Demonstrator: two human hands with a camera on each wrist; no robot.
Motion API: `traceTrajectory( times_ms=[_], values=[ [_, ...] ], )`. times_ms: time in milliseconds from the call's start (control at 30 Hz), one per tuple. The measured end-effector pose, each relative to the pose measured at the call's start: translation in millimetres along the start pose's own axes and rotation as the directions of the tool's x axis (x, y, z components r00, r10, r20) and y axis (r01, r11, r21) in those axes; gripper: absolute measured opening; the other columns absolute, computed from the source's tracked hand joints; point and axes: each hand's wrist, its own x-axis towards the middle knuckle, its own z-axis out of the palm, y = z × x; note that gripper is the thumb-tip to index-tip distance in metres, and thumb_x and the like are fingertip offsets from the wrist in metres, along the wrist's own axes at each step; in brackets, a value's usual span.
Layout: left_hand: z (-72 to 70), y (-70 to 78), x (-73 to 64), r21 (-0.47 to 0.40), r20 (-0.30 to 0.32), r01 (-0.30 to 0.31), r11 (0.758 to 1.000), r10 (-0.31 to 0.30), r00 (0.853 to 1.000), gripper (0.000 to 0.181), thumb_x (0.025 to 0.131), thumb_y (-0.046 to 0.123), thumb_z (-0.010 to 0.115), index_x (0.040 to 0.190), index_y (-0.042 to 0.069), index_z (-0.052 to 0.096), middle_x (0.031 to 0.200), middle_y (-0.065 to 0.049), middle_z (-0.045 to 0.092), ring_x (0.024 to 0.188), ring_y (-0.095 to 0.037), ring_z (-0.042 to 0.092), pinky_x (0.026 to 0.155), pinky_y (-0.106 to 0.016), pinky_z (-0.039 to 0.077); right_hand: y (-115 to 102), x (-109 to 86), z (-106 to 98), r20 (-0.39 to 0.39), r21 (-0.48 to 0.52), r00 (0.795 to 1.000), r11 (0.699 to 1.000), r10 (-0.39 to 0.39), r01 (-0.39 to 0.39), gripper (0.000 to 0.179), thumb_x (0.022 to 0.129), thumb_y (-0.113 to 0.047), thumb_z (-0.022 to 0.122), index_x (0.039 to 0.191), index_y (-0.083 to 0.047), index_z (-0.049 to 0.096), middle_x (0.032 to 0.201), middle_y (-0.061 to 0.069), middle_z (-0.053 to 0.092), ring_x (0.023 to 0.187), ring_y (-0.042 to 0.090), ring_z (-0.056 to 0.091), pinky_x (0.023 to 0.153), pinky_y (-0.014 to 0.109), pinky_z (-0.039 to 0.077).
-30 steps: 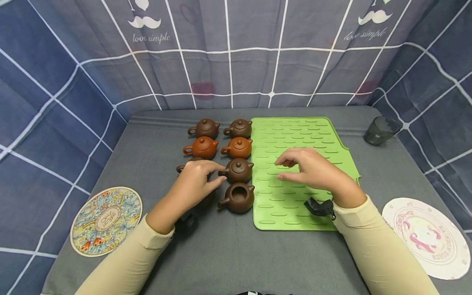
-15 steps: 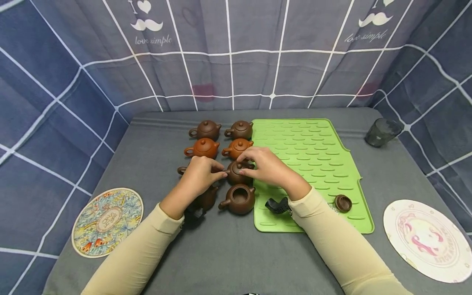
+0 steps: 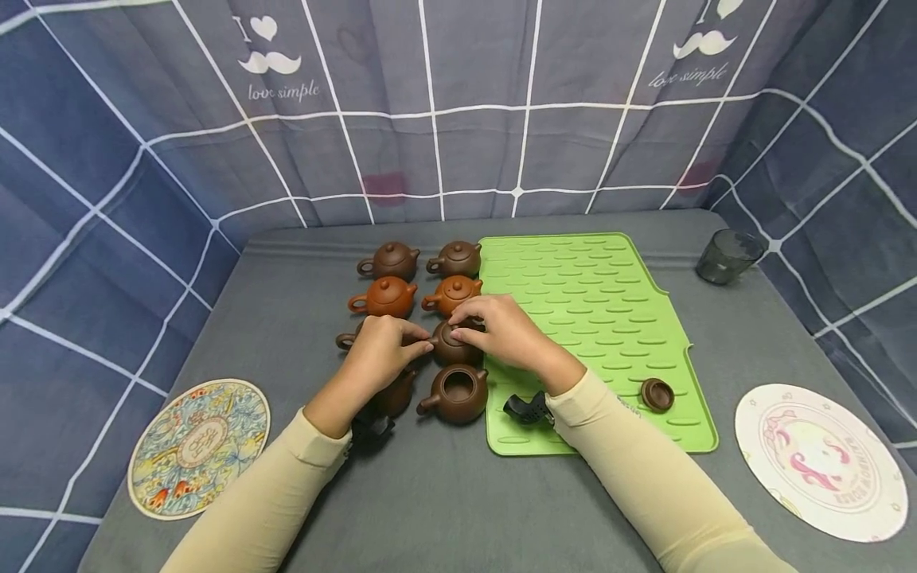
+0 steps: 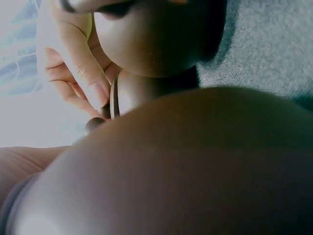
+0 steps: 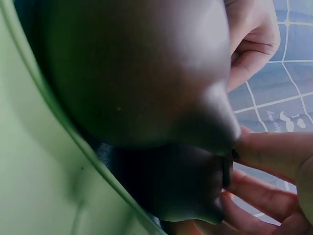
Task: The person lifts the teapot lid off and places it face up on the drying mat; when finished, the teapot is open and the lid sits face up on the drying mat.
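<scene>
A dark brown teapot stands in the right column of teapots, third from the back. Its handle is pinched between the thumb and fingers of my left hand. Above it, my right hand pinches the lid at the knob, which the fingers mostly hide. In the right wrist view, fingers close on the lid's edge behind a larger brown teapot. Directly in front stands a lidless brown teapot. A small brown lid lies upturned on the green mat.
Behind my hands are orange teapots and brown teapots. Another brown teapot is partly under my left wrist. A patterned round mat lies left, a white one right, and a dark glass at back right.
My right hand has come left from over the green mat to the teapot's lid, uncovering the small lid on the mat. My left hand stays by the handle.
</scene>
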Motion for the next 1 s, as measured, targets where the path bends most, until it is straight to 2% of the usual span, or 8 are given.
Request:
traceTrajectory(
  times_ms=[233, 400, 500, 600, 667, 833, 933, 1000],
  values=[
    [2.3, -1.5, 2.3, -0.012, -0.008, -0.008, 1.0, 0.008, 1.0, 0.012, 0.09, 0.015, 0.087, 0.099, 0.008, 0.086, 0.091, -0.001, 0.079, 0.076, -0.015, 0.071, 0.067, -0.036, 0.057, -2.2, -6.4, -11.9, -0.082, 0.15, 0.995, 0.988, 0.057, -0.044, 0.015, 0.096, -0.012, 0.081, 0.111, -0.008, 0.08, 0.113, 0.0, 0.076, 0.102, 0.018, 0.069, 0.086, 0.044, 0.056],
    [3.6, -1.7, 2.7, -0.018, -0.001, -0.005, 1.0, 0.005, 1.0, 0.012, 0.091, 0.016, 0.087, 0.099, 0.008, 0.086, 0.092, -0.001, 0.079, 0.076, -0.014, 0.071, 0.067, -0.036, 0.056, -1.7, -20.1, -30.6, -0.086, 0.315, 0.983, 0.941, 0.162, -0.128, 0.025, 0.099, -0.009, 0.077, 0.124, -0.007, 0.076, 0.121, 0.0, 0.073, 0.097, 0.019, 0.07, 0.082, 0.044, 0.057],
    [3.5, -1.0, 1.9, -0.021, -0.007, 0.0, 1.0, 0.0, 1.0, 0.012, 0.091, 0.016, 0.087, 0.099, 0.008, 0.086, 0.092, -0.002, 0.079, 0.075, -0.014, 0.07, 0.067, -0.036, 0.056, 4.2, -31.3, -43.7, -0.049, 0.432, 0.973, 0.883, 0.227, -0.184, 0.035, 0.102, -0.007, 0.072, 0.137, -0.006, 0.07, 0.129, 0.004, 0.07, 0.103, 0.025, 0.07, 0.085, 0.042, 0.058],
    [2.8, -0.6, 1.3, -0.018, -0.013, 0.002, 1.0, -0.002, 1.0, 0.012, 0.09, 0.015, 0.087, 0.099, 0.007, 0.086, 0.092, -0.002, 0.079, 0.076, -0.015, 0.071, 0.067, -0.037, 0.056, 17.1, -47.6, -57.3, -0.015, 0.569, 0.963, 0.794, 0.269, -0.213, 0.041, 0.104, -0.003, 0.067, 0.146, -0.004, 0.063, 0.135, 0.01, 0.067, 0.11, 0.032, 0.069, 0.093, 0.041, 0.057],
    [2.6, -0.4, 1.2, -0.017, -0.013, 0.003, 1.0, -0.004, 1.0, 0.012, 0.09, 0.015, 0.087, 0.1, 0.007, 0.086, 0.092, -0.002, 0.079, 0.077, -0.016, 0.072, 0.068, -0.037, 0.057, 28.8, -61.6, -66.0, -0.012, 0.668, 0.957, 0.714, 0.29, -0.208, 0.043, 0.106, -0.001, 0.062, 0.149, 0.0, 0.058, 0.135, 0.015, 0.065, 0.113, 0.033, 0.068, 0.097, 0.042, 0.055],
    [2.0, -0.3, 0.5, -0.012, -0.011, 0.008, 1.0, -0.008, 1.0, 0.012, 0.091, 0.016, 0.087, 0.1, 0.008, 0.086, 0.093, -0.002, 0.079, 0.08, -0.017, 0.072, 0.071, -0.038, 0.057, 58.1, -100.7, -87.6, -0.019, 0.866, 0.947, 0.479, 0.319, -0.144, 0.044, 0.108, 0.009, 0.051, 0.151, 0.009, 0.049, 0.137, 0.022, 0.055, 0.12, 0.028, 0.063, 0.106, 0.043, 0.049],
    [1.5, -0.9, -0.5, -0.008, -0.009, 0.009, 1.0, -0.009, 1.0, 0.012, 0.091, 0.016, 0.087, 0.1, 0.008, 0.086, 0.093, -0.002, 0.079, 0.081, -0.019, 0.073, 0.072, -0.039, 0.058, 68.8, -119.8, -98.9, -0.044, 0.893, 0.931, 0.432, 0.362, -0.126, 0.045, 0.105, 0.014, 0.053, 0.149, 0.005, 0.054, 0.136, 0.021, 0.055, 0.119, 0.027, 0.065, 0.106, 0.041, 0.048],
    [1.2, -1.4, -1.0, -0.007, -0.01, 0.009, 1.0, -0.009, 1.0, 0.012, 0.091, 0.016, 0.087, 0.1, 0.008, 0.086, 0.092, -0.002, 0.079, 0.082, -0.019, 0.073, 0.073, -0.039, 0.058, 71.9, -128.4, -105.2, -0.071, 0.883, 0.908, 0.449, 0.413, -0.135, 0.047, 0.101, 0.016, 0.059, 0.145, 0.001, 0.059, 0.131, 0.019, 0.06, 0.116, 0.026, 0.067, 0.102, 0.038, 0.05]
  ],
)
